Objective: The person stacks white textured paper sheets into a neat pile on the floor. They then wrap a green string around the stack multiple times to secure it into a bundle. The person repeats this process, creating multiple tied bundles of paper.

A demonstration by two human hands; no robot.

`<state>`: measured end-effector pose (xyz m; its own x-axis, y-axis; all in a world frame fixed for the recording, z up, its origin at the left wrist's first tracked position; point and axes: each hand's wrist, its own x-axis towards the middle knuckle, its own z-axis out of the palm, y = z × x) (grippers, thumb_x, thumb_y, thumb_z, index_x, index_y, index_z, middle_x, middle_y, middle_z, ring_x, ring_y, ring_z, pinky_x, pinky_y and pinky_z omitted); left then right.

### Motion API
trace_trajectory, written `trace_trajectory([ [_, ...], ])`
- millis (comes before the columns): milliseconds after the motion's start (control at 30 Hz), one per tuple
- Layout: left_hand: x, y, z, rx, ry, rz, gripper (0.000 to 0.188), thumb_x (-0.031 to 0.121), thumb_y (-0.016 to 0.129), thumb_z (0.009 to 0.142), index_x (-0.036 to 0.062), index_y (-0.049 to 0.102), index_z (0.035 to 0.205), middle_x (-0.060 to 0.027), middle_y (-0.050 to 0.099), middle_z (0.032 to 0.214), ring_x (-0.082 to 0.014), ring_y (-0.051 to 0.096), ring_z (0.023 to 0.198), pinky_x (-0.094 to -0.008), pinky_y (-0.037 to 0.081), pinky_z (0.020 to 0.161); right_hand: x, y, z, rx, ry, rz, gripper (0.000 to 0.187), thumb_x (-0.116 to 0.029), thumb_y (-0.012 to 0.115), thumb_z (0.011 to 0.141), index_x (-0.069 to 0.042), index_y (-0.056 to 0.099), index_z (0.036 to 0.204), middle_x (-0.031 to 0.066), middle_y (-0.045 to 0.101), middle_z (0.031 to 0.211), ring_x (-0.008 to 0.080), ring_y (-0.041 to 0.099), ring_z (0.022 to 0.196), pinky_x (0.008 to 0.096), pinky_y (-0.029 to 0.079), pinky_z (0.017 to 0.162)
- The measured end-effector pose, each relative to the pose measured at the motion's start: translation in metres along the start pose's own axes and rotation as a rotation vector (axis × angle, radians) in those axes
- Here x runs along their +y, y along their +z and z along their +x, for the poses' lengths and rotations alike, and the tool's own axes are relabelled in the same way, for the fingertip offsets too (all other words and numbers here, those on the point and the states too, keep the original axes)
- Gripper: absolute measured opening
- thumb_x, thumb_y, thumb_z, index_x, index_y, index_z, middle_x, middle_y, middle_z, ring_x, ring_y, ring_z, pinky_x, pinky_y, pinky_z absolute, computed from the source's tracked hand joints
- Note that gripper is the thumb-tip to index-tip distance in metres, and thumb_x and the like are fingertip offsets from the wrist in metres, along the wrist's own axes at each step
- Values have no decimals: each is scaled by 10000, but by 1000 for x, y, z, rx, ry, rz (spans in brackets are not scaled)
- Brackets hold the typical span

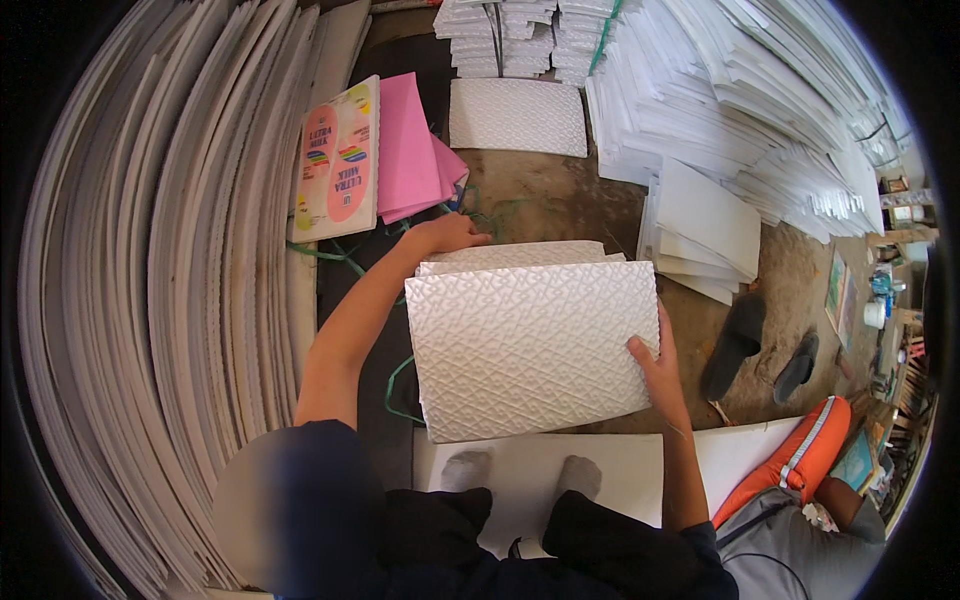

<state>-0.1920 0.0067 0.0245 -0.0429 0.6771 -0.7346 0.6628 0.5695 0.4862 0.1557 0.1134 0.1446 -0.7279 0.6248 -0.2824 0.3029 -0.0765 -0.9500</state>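
A white embossed foam sheet (pixel 535 350) is held up in front of me, tilted, with its quilted face toward me. My right hand (pixel 655 362) is closed on its right edge, thumb on the face and the other fingers behind. Just beyond its far edge, more white embossed sheets (pixel 520 255) show as a narrow strip. My left hand (pixel 452 233) is past the far left corner of these sheets, fingers curled together. What the left fingers hold, if anything, cannot be made out. Thin green string (pixel 340 255) lies loosely near that hand.
Tall stacks of white sheets stand at the left (pixel 170 300) and far right (pixel 700 100). A printed panel (pixel 338 160) and pink sheets (pixel 408 150) lean at the left. Dark slippers (pixel 735 345), a small sheet pile (pixel 705 220) and an orange-and-grey bundle (pixel 785 460) lie right.
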Motion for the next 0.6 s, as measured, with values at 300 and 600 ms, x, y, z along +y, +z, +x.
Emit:
trace_trajectory([
  [300, -22, 11, 2, 647, 467, 343, 482, 83, 536, 762, 117, 357, 1207, -149, 414, 1129, -344, 558, 862, -426, 476, 678, -6, 2, -2, 1, 28, 44, 648, -137, 579, 797, 10, 228, 1321, 142, 361, 1286, 201, 356, 1174, 303, 260, 985],
  [600, -33, 29, 50, 538, 160, 100, 453, 206, 607, 753, 92, 410, 1144, -169, 478, 1098, -335, 557, 908, -432, 465, 712, -4, 3, 0, -6, 10, -17, 663, -165, 582, 795, 22, 222, 1319, 147, 360, 1284, 210, 356, 1175, 313, 254, 988],
])
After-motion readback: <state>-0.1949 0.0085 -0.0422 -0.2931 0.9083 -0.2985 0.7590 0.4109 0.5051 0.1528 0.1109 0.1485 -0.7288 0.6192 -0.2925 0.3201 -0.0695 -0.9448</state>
